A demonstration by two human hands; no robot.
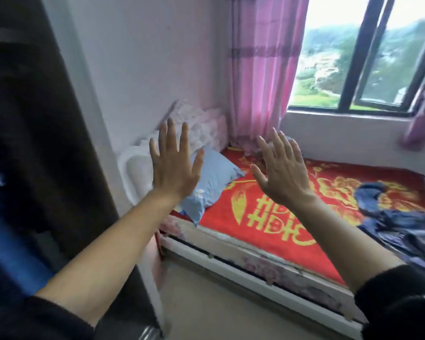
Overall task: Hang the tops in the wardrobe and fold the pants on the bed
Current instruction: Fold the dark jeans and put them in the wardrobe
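Holding up two hands, palms forward: left hand (174, 165) and right hand (282, 174) are spreading their fingers wide, gripping nothing. Dark wardrobe (35, 119) is standing at left. Crumpled blue clothes (400, 222) are lying on the bed (221, 217), right side. Blue pillow (212, 179) is resting at its head; pink curtain (263, 69) is hanging beyond.

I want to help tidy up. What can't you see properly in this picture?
1. Head view: the blue clothes on the bed are crumpled and cut by the right edge; tops or pants unclear.
2. Head view: the wardrobe is dark, blurred and cut by the left edge; contents unclear.
3. Head view: the left hand hides part of the blue pillow.
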